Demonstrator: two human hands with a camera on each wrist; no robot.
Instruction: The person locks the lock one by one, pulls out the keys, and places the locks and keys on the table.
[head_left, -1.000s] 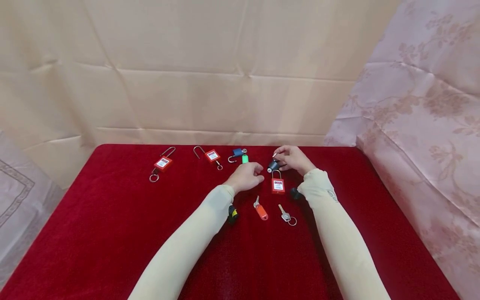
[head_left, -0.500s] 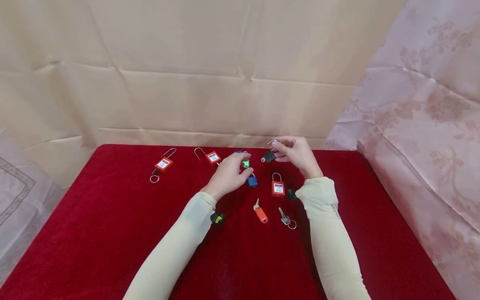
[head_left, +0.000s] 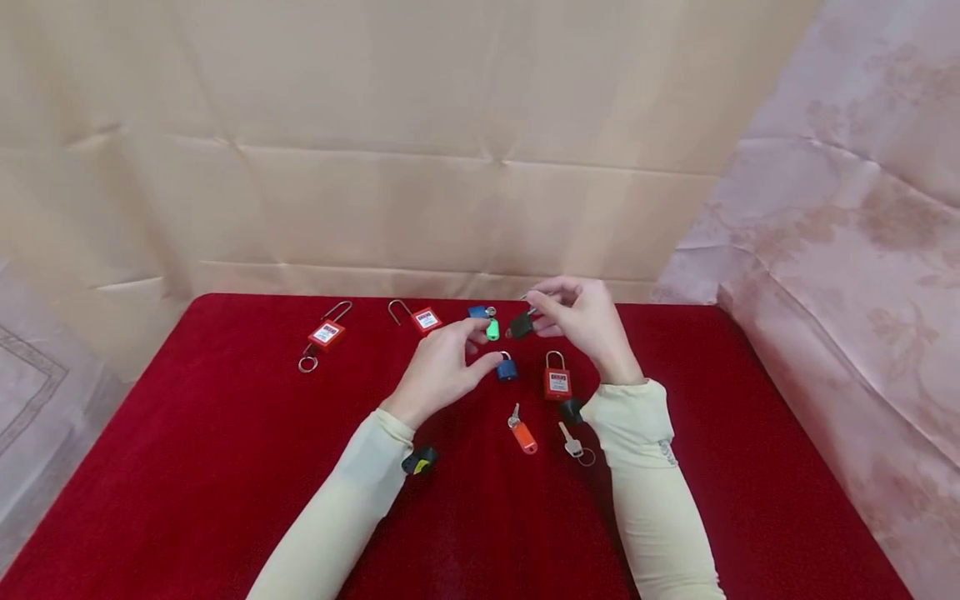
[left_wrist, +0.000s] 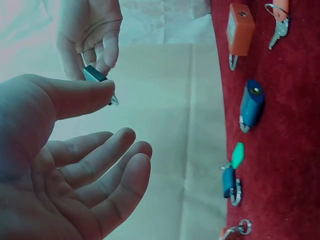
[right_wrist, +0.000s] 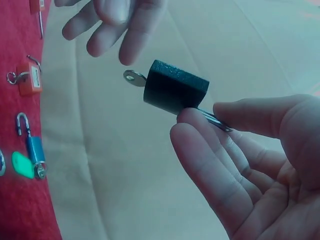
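Black padlock (right_wrist: pixel 175 89) has shifted left since the earlier frame. I see right hand (head_left: pixel 588 323) pinching its shackle (right_wrist: pixel 215 120), left hand (head_left: pixel 442 367) wide just beside.

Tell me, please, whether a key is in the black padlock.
A key is in: the right wrist view shows its bow jutting from the black padlock.

Extends both sleeved arms (head_left: pixel 337 508) forward, holding the left hand (head_left: pixel 438 371) with thumb (left_wrist: pixel 82 98) spread apart from loosely curved fingers (left_wrist: pixel 127 187), and pinching between thumb and fingers with the right hand (head_left: pixel 585 321), angled inward at the wrist (head_left: pixel 626 373), near the left.
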